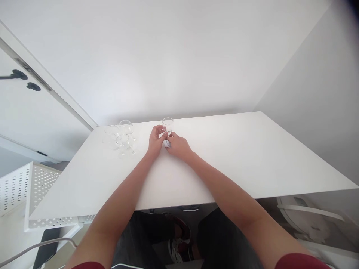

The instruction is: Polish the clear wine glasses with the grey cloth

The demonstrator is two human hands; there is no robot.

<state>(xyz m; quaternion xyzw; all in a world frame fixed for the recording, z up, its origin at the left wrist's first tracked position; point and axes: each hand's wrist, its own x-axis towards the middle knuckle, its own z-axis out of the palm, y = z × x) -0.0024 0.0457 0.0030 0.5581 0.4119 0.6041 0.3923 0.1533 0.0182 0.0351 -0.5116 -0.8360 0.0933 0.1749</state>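
Note:
A clear stemmed glass [167,123] stands near the table's back edge, its rim up and its lower part hidden by my hands. My left hand [157,140] is at its left side, with curled fingers by the bowl and the thumb reaching to the stem. My right hand [178,144] is closed low at the stem, with a small white piece [167,143] that looks like cloth or paper under its fingers. Farther left, several clear stemmed glasses [122,139] are grouped close together on the white table [230,149].
A white wall rises right behind the table. To the left are a door with a dark handle [19,74] and a white perforated basket [42,179]. A grey cable [39,244] runs at lower left. My legs and shoes are below the front edge.

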